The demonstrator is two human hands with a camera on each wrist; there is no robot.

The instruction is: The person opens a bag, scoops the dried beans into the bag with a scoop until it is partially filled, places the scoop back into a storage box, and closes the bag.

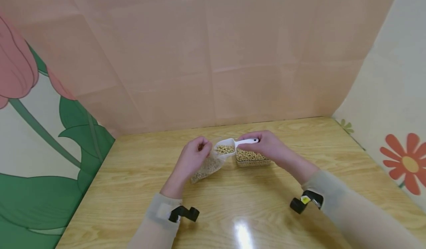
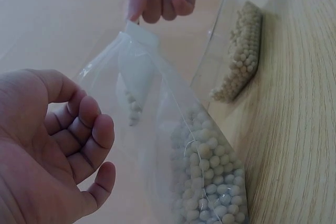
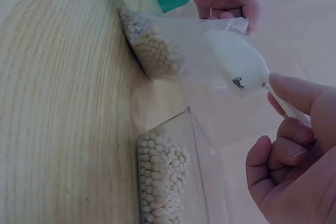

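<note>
A pink sheet (image 1: 213, 56) hangs behind the wood-grained table (image 1: 143, 201). The clear box (image 1: 253, 163) rests there, part filled with beans (image 3: 163, 177); in the head view the right hand (image 1: 267, 146) hides part of it. The clear bag (image 1: 211, 165) sits tilted beside the box, beans in its lower part. Left hand (image 1: 194, 155): thumb and finger pinch the bag's mouth, others curled. Right hand: thumb and fingers grip the handle of the white scoop (image 3: 236, 59). Scoop bowl: at the bag's mouth. The head view shows beans in it; the right wrist view shows its underside and a dark mark (image 3: 239, 82), illegible. Only the left wrist view shows a few beans through the film, near the scoop's tip.
</note>
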